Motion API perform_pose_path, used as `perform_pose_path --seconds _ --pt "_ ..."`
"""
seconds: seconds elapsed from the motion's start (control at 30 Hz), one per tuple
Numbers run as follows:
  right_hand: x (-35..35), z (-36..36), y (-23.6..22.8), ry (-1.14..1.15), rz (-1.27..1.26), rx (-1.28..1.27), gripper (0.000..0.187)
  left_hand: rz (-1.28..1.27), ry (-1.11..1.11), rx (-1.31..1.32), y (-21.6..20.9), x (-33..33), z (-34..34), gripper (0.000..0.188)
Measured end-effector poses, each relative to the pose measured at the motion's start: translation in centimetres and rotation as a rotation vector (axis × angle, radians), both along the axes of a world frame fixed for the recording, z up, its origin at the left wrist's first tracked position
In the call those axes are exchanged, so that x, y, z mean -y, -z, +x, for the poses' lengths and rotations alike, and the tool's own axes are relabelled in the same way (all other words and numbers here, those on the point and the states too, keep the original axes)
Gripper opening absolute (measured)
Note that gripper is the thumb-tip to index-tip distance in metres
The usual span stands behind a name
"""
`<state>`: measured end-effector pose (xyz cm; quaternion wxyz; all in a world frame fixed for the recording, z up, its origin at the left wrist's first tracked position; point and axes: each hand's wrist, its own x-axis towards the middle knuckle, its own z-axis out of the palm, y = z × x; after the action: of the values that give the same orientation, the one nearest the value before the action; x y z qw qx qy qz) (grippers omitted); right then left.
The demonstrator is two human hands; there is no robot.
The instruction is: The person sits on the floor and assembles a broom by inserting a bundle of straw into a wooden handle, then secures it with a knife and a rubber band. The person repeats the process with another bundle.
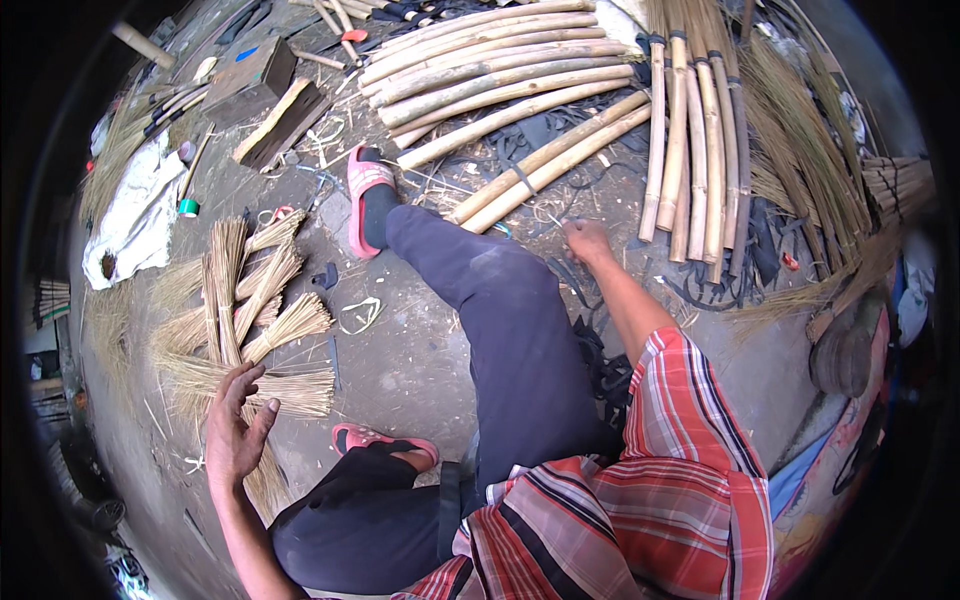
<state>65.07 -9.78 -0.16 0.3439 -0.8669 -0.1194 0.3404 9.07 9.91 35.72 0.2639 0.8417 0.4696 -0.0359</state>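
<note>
My left hand [237,432] hovers at the near left, its fingers apart and nothing in them. It is nearest to a pile of straw bundles [290,392], with cut stalk ends fanned out and lying across one another. My right hand [585,241] is closed, out beyond my right knee. A thin light piece seems to stick out from its fingertips, too small to name. Close to that hand lie two bamboo poles [540,185] side by side, crossed by a dark strip. Dark rubber-like strips [570,280] are scattered on the floor beneath it.
A row of bamboo poles [500,70] lies at the back. At right are broom-like poles [710,150] with brush heads and loose straw [800,160]. Wooden blocks [250,80], a white sack [140,215] and a green tape roll [188,208] are at left. Pink sandals [368,195] are on my feet.
</note>
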Motion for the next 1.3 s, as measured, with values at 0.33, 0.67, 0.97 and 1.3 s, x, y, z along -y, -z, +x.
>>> perform_pose_path --seconds 0.33,0.67,0.97,1.3 --pt "-13.8 -4.5 0.6 0.197 -0.021 -0.321 0.070 -0.117 -0.112 0.069 1.7 -1.3 -2.2 0.051" --pt "-13.3 -4.2 2.9 0.257 0.039 -0.315 0.076 -0.215 -0.150 0.060 2.5 -1.9 -2.7 0.053" --pt "-13.4 -5.6 -2.9 0.813 0.983 -0.798 0.061 -0.160 -0.117 0.017 1.5 -1.0 -3.0 0.054" --pt "-15.5 -17.1 -25.8 0.256 1.223 -1.040 0.029 -0.112 -0.122 0.057 0.7 -1.2 -3.6 0.054"
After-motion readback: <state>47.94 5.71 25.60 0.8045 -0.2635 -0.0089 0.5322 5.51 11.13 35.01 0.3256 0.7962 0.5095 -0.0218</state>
